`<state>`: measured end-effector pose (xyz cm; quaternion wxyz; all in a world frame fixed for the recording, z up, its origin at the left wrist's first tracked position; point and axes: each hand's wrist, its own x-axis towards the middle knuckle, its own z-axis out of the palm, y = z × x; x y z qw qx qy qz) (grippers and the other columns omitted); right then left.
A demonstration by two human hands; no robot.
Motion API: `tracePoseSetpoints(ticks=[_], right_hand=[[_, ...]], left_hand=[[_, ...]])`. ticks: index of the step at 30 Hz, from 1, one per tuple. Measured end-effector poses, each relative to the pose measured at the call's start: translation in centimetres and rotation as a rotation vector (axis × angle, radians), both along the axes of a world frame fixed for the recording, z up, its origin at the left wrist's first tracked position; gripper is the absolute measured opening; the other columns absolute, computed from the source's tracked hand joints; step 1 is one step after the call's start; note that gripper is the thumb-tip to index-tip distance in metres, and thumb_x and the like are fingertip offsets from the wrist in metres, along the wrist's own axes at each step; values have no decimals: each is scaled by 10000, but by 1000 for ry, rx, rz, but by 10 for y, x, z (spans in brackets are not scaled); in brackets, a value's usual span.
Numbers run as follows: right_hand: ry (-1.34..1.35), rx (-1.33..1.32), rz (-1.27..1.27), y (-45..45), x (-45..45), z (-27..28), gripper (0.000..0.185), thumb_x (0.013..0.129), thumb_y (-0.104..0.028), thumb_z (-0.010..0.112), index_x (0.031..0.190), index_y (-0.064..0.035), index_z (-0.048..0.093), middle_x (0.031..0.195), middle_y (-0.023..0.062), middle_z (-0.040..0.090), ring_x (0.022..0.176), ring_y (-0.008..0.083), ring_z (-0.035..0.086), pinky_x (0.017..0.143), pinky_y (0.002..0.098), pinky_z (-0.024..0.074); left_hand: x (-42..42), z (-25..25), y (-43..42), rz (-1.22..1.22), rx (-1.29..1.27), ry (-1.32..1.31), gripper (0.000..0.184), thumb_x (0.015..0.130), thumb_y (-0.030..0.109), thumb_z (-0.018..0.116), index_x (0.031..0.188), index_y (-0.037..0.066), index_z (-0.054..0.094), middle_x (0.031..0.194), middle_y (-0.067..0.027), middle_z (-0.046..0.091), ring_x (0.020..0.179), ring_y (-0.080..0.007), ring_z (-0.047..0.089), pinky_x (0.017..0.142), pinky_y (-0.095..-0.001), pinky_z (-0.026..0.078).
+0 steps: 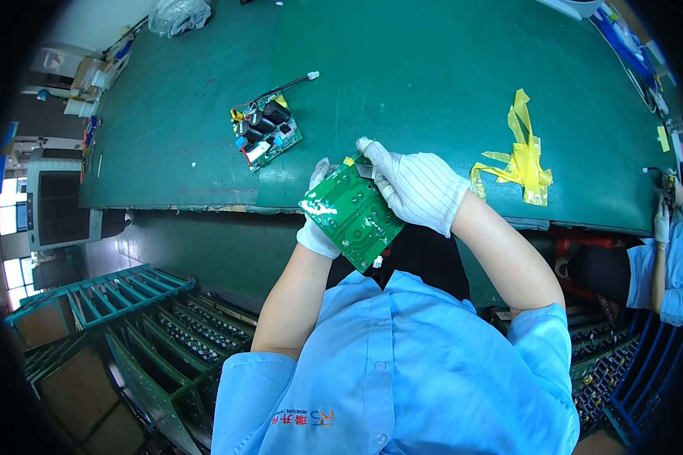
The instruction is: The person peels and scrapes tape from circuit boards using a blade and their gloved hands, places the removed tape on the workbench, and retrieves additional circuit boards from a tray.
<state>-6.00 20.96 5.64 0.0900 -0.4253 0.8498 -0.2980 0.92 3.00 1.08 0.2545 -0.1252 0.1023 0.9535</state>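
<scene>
Fingers of right hand point(426, 191), head view: bent inward at board's point(353, 220) 1 o'clock edge, exact pinch not discernible. Left hand point(316, 238): partly hidden behind, gripping from 9 o'clock. Board at 6–7 o'clock from right fingertips, long axis roughly 10:30–4:30; touched by both hands, neither nearer.

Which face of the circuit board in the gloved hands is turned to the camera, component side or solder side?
Solder side: the held board shows a flat green face with tracks and solder spots, no tall parts.

Red Chinese lettering point(292, 418), logo point(325, 417), blue shirt point(448, 364)
</scene>
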Motion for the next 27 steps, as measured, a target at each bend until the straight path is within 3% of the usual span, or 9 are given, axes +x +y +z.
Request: tracePoseSetpoints(ticks=[6, 12, 18, 21, 27], right_hand=[[33, -39, 3, -2, -1, -9, 524, 911, -123, 486, 1402, -8, 346, 970, 193, 680, 705, 396, 651, 620, 473, 531], [25, 77, 35, -6, -4, 7, 544, 895, -120, 497, 1408, -22, 345, 975, 187, 682, 721, 390, 656, 624, 465, 532], [34, 19, 26, 2, -3, -3, 554, 893, -131, 491, 1415, -21, 342, 937, 184, 675, 712, 387, 651, 617, 475, 522], [30, -36, 21, 2, -2, -2, 525, 877, -152, 486, 1381, -35, 399, 903, 211, 656, 718, 380, 651, 641, 479, 531], [97, 28, 66, -3, -3, 1, 439, 897, -149, 438, 1333, -121, 488, 830, 187, 632, 704, 371, 640, 634, 476, 526]], left_hand=[[1, -1, -1, -17, -81, -6, 713, 918, 658, 303, 1371, 139, 485, 1400, -144, 487, 1267, -338, 495, 1063, -547, 386], [1, 2, 1, 16, 72, 10, 714, 919, 661, 299, 1363, 137, 492, 1397, -143, 493, 1269, -336, 496, 1061, -546, 389], [0, -6, -2, -36, 164, 90, 744, 906, 678, 308, 1381, 131, 478, 1372, -139, 517, 1248, -332, 517, 1046, -531, 415], [-1, -5, -1, -31, 123, 47, 732, 909, 672, 312, 1388, 142, 472, 1381, -136, 509, 1251, -329, 514, 1049, -526, 414], [1, -2, -2, 18, 118, -17, 698, 924, 649, 320, 1404, 161, 457, 1401, -131, 492, 1271, -325, 501, 1057, -524, 410]])
